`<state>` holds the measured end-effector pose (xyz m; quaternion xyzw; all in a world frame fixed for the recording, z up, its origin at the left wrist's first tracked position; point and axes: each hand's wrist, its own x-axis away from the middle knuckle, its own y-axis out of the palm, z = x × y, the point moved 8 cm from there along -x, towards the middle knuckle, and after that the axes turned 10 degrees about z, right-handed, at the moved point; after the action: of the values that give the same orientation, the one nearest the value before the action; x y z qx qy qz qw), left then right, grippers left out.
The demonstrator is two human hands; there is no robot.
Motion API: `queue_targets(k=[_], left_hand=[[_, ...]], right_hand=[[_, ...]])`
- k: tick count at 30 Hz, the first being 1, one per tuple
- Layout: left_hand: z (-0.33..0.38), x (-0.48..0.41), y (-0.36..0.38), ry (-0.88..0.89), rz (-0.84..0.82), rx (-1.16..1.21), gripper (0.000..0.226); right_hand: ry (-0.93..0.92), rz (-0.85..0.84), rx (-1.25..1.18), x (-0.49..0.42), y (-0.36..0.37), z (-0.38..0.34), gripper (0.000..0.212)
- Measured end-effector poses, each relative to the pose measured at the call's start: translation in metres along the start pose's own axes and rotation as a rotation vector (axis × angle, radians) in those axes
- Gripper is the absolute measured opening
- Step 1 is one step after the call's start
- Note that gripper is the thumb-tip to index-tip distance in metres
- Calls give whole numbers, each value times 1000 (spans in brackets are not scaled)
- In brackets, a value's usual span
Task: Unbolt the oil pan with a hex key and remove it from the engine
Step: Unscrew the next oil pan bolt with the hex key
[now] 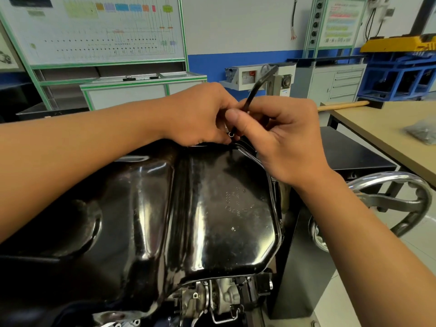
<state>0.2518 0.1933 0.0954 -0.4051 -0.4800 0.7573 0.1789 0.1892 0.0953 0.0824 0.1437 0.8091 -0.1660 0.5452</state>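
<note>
The glossy black oil pan (pixel 212 208) fills the lower middle of the head view, sitting on the upturned engine (pixel 224 298). Both hands meet at its far rim. My right hand (pixel 283 138) pinches the black hex key (pixel 257 88) between thumb and fingers; the key's long arm slants up and to the right, and its lower end points down at a small bolt (pixel 230 135) on the pan's far flange. My left hand (pixel 203 116) has its fingers curled at the same spot beside the bolt, and I cannot make out what they hold.
A chrome handwheel (pixel 401 199) of the engine stand sits at the right. A tan workbench (pixel 389 128) with a grey plastic bag (pixel 422 131) stands further right. Training boards, cabinets and a blue rack line the back wall.
</note>
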Motion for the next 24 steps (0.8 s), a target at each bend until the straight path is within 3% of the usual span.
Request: queue_targets(k=[12,18,24], left_hand=[[0,2,2,-26,-32,15,39],[1,3,1,-29,-36,-9,23],[2,3,1,-46,-37,38,48]], right_hand=[[41,-116,34,0,4,6,20],[48,11,22,3,-1,6,15],[168,174,-56,8,-7,17,25]])
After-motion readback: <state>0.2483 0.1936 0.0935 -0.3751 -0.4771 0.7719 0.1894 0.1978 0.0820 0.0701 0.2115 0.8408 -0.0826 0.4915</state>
